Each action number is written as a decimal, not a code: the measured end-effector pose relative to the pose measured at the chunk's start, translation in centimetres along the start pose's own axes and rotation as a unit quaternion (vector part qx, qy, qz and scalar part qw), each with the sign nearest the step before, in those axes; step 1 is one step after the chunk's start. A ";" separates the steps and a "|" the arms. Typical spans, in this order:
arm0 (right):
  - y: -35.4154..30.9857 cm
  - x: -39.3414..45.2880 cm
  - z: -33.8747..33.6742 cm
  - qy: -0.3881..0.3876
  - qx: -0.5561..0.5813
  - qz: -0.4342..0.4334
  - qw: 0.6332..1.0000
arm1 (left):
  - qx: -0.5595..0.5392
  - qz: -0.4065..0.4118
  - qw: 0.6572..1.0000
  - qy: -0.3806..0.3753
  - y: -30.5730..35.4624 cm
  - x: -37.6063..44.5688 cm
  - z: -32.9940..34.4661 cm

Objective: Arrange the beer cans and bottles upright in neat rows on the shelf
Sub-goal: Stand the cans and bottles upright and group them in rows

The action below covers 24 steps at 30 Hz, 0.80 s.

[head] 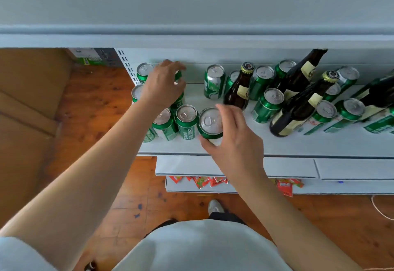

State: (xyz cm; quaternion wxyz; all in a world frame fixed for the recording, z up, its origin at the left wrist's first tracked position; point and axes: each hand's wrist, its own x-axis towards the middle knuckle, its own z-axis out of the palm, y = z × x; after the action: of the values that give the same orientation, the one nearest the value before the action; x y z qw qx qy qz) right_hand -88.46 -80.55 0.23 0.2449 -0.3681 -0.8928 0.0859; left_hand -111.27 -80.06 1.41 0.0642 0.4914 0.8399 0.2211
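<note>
Several green beer cans and brown bottles stand on a pale grey shelf [213, 147]. My right hand [232, 140] grips a green can [210, 122] at the shelf's front, thumb and fingers curled around its sides. My left hand [163, 84] reaches over the left cluster, its fingers curled over a green can [178, 75] that is mostly hidden beneath it. Upright cans [186, 121] stand in a row beside the gripped can. A single can [214, 81] and a brown bottle [239, 88] stand further back. More cans and bottles [298, 104] crowd the right side.
An upper shelf [191, 36] overhangs the cans. Lower shelves [234, 168] jut out beneath, one with red snack packets [202, 181]. A cardboard box [27, 110] stands left on the wooden floor. My shoe [215, 206] is below.
</note>
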 end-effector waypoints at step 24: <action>-3.0 12.8 8.4 -0.239 -0.055 0.136 0.960 | 0.113 -0.128 0.978 -0.120 -6.5 -7.3 1.5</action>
State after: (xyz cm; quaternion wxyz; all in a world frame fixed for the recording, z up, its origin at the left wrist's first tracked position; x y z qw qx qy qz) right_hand -102.30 -73.48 -1.27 -0.0101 -0.4678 -0.8701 0.1545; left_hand -112.26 -88.52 -3.58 0.1368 0.4067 0.9016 0.0543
